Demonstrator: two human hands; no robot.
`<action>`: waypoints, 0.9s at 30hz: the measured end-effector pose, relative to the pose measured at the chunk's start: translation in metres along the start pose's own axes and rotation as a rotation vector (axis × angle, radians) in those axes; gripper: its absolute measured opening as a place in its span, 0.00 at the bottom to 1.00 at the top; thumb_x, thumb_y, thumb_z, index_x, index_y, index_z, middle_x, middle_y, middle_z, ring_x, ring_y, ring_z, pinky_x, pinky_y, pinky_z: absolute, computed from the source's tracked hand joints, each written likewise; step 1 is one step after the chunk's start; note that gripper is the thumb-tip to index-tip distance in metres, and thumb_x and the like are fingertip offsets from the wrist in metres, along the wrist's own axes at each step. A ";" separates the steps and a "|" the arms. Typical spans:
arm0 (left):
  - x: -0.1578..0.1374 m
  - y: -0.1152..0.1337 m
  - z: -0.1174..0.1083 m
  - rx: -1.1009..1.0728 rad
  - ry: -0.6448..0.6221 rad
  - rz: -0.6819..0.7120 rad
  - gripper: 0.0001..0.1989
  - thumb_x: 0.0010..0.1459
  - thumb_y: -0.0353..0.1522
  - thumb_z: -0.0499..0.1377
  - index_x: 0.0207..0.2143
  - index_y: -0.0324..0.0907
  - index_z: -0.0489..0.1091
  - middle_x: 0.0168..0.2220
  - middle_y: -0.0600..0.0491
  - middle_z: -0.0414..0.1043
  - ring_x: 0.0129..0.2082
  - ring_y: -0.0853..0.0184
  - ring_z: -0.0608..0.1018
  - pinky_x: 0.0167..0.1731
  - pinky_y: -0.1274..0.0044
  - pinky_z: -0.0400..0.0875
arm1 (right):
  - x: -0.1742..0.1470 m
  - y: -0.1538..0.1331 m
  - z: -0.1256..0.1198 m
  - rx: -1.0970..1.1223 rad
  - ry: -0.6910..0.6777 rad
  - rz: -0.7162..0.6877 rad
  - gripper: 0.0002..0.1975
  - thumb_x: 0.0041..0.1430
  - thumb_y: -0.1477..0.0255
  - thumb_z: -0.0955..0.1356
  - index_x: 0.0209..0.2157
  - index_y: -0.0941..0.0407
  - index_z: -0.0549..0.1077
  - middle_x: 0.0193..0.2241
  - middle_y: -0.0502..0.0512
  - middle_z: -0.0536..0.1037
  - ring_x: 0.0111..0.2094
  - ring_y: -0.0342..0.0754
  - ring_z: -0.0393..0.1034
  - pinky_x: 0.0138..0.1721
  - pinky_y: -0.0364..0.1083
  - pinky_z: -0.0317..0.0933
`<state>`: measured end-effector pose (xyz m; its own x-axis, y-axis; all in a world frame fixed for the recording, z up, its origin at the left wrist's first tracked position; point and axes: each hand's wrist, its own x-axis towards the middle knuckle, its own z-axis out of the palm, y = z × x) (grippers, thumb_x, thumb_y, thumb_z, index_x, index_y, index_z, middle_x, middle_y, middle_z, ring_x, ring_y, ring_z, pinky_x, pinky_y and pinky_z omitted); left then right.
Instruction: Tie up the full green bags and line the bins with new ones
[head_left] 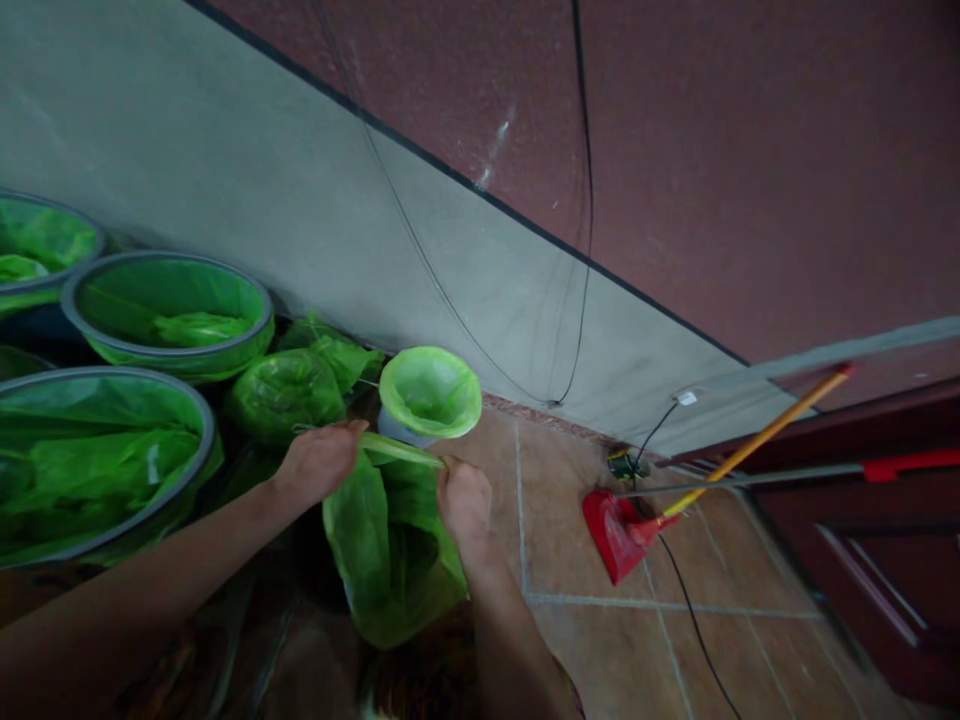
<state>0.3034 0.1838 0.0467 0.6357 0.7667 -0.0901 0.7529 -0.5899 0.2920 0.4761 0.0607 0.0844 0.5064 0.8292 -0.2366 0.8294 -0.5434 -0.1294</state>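
A thin green plastic bag [401, 560] hangs between my two hands, its top edge pulled taut. My left hand [322, 462] is closed on one end of that edge. At the other end my right hand [465, 505] grips it with the fingers curled. The lower part of the bag drapes over something dark that I cannot make out. Just beyond the stretched edge stands a small white bin [403, 430] lined with another green bag [431, 395]. A bunched green bag [289, 390] lies left of it, close to my left hand.
Several grey-rimmed bins with green liners, such as this round bin [180, 352], stand along the wall at left. A red dustpan [621, 535] and a yellow-orange handle [757, 440] are on the tiled floor at right. A black cable [694, 610] crosses the tiles near a dark red door [870, 560].
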 end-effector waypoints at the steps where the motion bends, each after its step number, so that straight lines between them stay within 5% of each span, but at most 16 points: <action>1: 0.001 -0.003 0.000 0.020 -0.012 -0.006 0.24 0.60 0.23 0.45 0.55 0.35 0.69 0.48 0.41 0.79 0.44 0.55 0.81 0.44 0.68 0.75 | 0.000 0.003 -0.002 -0.011 0.003 0.026 0.16 0.67 0.72 0.59 0.44 0.52 0.78 0.39 0.58 0.82 0.42 0.50 0.76 0.41 0.45 0.63; 11: 0.005 -0.019 -0.008 0.075 -0.034 0.001 0.27 0.58 0.21 0.46 0.59 0.26 0.65 0.49 0.34 0.77 0.44 0.51 0.81 0.45 0.66 0.73 | 0.002 0.048 -0.003 0.082 -0.152 0.188 0.15 0.60 0.66 0.66 0.43 0.59 0.79 0.44 0.64 0.81 0.47 0.55 0.75 0.45 0.47 0.66; 16: 0.001 -0.004 -0.003 0.040 -0.035 0.028 0.25 0.59 0.22 0.46 0.58 0.30 0.67 0.49 0.37 0.78 0.45 0.54 0.81 0.45 0.68 0.74 | 0.000 0.023 0.009 0.140 -0.096 0.037 0.43 0.46 0.66 0.76 0.63 0.59 0.62 0.57 0.66 0.71 0.59 0.61 0.63 0.55 0.53 0.62; 18: -0.001 0.005 0.000 0.031 -0.045 0.039 0.25 0.59 0.22 0.46 0.57 0.31 0.67 0.49 0.38 0.78 0.45 0.56 0.81 0.45 0.70 0.73 | -0.001 0.006 0.015 0.149 -0.058 -0.078 0.46 0.48 0.66 0.75 0.66 0.58 0.56 0.60 0.65 0.67 0.61 0.60 0.60 0.58 0.56 0.58; 24: -0.003 0.024 -0.001 -0.016 -0.124 0.007 0.20 0.62 0.28 0.44 0.50 0.39 0.71 0.43 0.45 0.81 0.43 0.60 0.82 0.44 0.73 0.73 | -0.008 -0.031 0.029 0.120 -0.009 -0.252 0.35 0.58 0.66 0.69 0.65 0.57 0.58 0.59 0.63 0.69 0.59 0.60 0.62 0.59 0.57 0.56; 27: -0.002 0.025 -0.003 -0.054 -0.153 -0.033 0.20 0.64 0.30 0.43 0.49 0.39 0.71 0.43 0.45 0.81 0.44 0.60 0.82 0.45 0.73 0.72 | -0.008 -0.035 0.031 0.067 0.004 -0.276 0.20 0.64 0.69 0.64 0.57 0.57 0.68 0.52 0.62 0.75 0.55 0.57 0.67 0.56 0.55 0.58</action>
<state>0.3202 0.1685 0.0574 0.6326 0.7353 -0.2431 0.7660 -0.5476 0.3368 0.4357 0.0686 0.0611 0.2648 0.9473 -0.1801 0.9186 -0.3046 -0.2519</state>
